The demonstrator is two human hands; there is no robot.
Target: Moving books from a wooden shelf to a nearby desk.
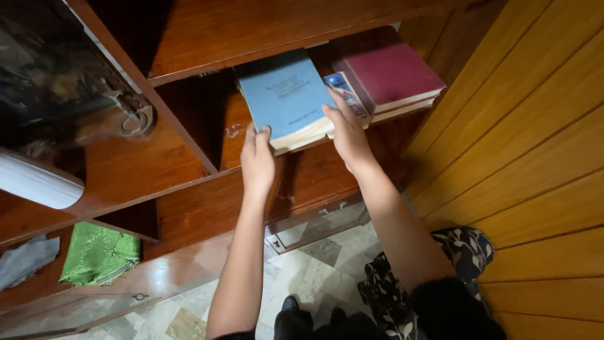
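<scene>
1. Both your hands are up at the wooden shelf unit (pixel 189 189), and both are on one thing: the light blue book (pixel 286 94).
2. Your left hand (pixel 258 160) grips the book's near left corner, fingers on the cover; the thumb is out of sight.
3. Your right hand (pixel 348 135) clamps the book's right edge, fingers curled over it near the lower right corner.
4. That blue book lies flat, cover up, in the right-hand compartment of the upper shelf, and its near edge sticks out past the shelf's front lip, with pale page edges showing along the bottom.
5. Count the books in that compartment: three that you can make out. One is the blue one in your grip.
6. Two is a thin booklet with a blue and multicoloured cover (pixel 345 88), just beside the blue book, partly hidden under your right fingers.
7. Three is a dark red hardback (pixel 389 74), flat on top of pale pages further right; whether another volume lies beneath it, you cannot tell.
8. Down at lower left, one folded green cloth (pixel 99 253) sits on a lower shelf, with one grey cloth (pixel 25 259) just beside it.
9. One white cylinder-shaped object (pixel 38 182) pokes in from the left edge.
10. To your right runs a yellow-orange panelled wall (pixel 535 145); below is a pale tiled floor (pixel 314 264).
11. Your patterned dark trouser leg (pixel 465 249) shows at bottom right.
</scene>
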